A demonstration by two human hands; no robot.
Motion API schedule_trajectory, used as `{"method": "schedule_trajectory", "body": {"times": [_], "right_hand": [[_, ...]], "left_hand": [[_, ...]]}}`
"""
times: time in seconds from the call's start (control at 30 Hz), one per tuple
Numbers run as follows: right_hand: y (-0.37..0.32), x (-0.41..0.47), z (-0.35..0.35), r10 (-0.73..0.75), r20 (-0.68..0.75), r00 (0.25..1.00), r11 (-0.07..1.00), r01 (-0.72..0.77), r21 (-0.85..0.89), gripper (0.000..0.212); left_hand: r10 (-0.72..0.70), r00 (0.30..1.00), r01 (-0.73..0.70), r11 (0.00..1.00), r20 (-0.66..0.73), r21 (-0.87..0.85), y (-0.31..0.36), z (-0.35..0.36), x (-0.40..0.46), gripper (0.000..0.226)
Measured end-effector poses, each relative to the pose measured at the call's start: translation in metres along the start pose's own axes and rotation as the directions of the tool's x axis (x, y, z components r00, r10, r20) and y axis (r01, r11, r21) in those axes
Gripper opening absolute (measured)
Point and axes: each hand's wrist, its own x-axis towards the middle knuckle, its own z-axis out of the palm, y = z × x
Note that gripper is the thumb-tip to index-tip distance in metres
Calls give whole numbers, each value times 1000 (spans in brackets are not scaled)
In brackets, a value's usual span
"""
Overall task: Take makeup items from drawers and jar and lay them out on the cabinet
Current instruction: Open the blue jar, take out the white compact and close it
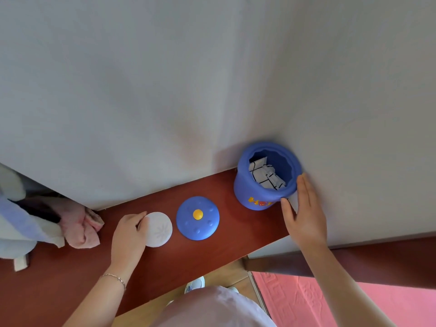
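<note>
A blue jar (257, 194) stands open on the red-brown cabinet top (212, 253) in the wall corner, with white black-lined packets (265, 174) inside. Its blue lid (197, 218), with a yellow knob, lies flat to the left of it. Further left lies a round white pad (158, 228). My left hand (128, 234) grips the pad's left edge, pressing it on the cabinet top. My right hand (305, 213) rests open against the jar's right side, thumb touching its front.
A pink cloth (81, 228) and pale blue fabric (21, 223) lie at the cabinet's left end. White walls close in behind and on the right. A pink mat (330, 303) and wooden floor lie below the cabinet's front edge.
</note>
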Motion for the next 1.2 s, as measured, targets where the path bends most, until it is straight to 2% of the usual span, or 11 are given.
{"method": "schedule_trajectory", "body": {"times": [0.1, 0.23, 0.37, 0.47, 0.57, 0.7, 0.73, 0.87, 1.0, 1.2], "right_hand": [[0, 0, 0, -6, -3, 1000, 1000, 6, -1, 72], [0, 0, 0, -6, -4, 1000, 1000, 6, 0, 71], [0, 0, -1, -14, 0, 1000, 1000, 14, -4, 71], [0, 0, -1, -17, 2, 1000, 1000, 17, -2, 70], [1, 0, -1, -21, 3, 1000, 1000, 21, -8, 71], [1, 0, 0, -17, -3, 1000, 1000, 17, 0, 71], [1, 0, 0, -13, -4, 1000, 1000, 13, 2, 71], [4, 0, 1, -16, -5, 1000, 1000, 16, 11, 71], [6, 0, 2, -20, -8, 1000, 999, 20, 36, 71], [3, -1, 0, -16, -15, 1000, 996, 17, 83, 77]], "left_hand": [[195, 981, -193, 979, -25, 66, 11, 0, 1, 32], [508, 861, -508, 851, 39, 134, 45, 14, 1, 46], [606, 776, -625, 777, 175, 79, 65, 34, -1, 44], [695, 673, -733, 673, 252, 100, 65, 44, 0, 34], [713, 656, -751, 652, 250, 111, 64, 49, 1, 43], [755, 625, -778, 623, 197, 80, 70, 44, 6, 19], [752, 635, -769, 636, 176, 58, 76, 39, 7, 24], [754, 657, -754, 657, -20, 7, 121, 12, 12, 34], [826, 542, -837, 547, -152, -16, 177, -1, 18, 30], [921, 385, -923, 383, -64, -34, 243, 23, 32, 31]]}}
